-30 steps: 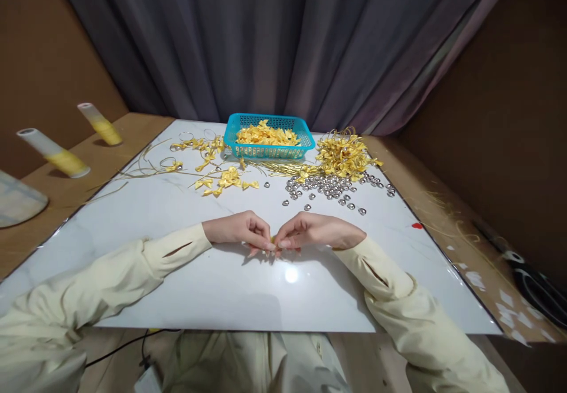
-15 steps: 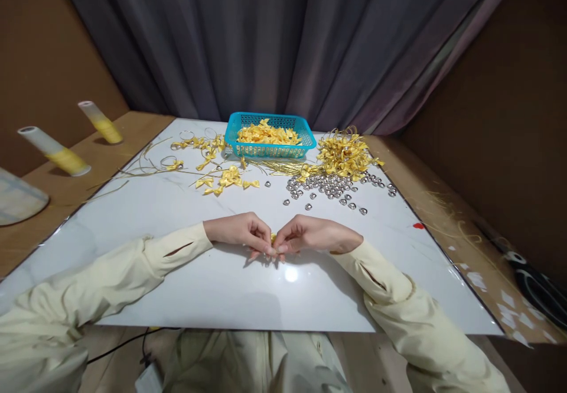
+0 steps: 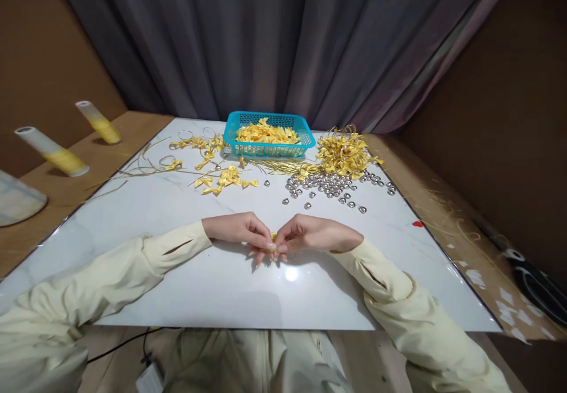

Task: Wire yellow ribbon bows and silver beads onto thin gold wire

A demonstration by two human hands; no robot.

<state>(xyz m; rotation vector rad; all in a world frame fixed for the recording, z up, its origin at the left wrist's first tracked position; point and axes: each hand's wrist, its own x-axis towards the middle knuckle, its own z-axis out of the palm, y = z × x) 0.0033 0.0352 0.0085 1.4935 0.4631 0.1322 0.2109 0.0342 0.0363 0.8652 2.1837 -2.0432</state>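
Our left hand [image 3: 244,229] and right hand [image 3: 315,233] pinch a yellow piece [image 3: 273,236], mostly covered. We cannot make out its full shape.

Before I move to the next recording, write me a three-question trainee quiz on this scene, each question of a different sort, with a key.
1. Multiple choice: what lies inside the turquoise basket?
A) Silver pieces
B) Yellow bows
C) Scissors

2. True or false: the left hand and the right hand come together around a small yellow piece.

3. Count: how many yellow-wrapped tubes are in view on the person's left?

Key: 1. B. 2. True. 3. Two.
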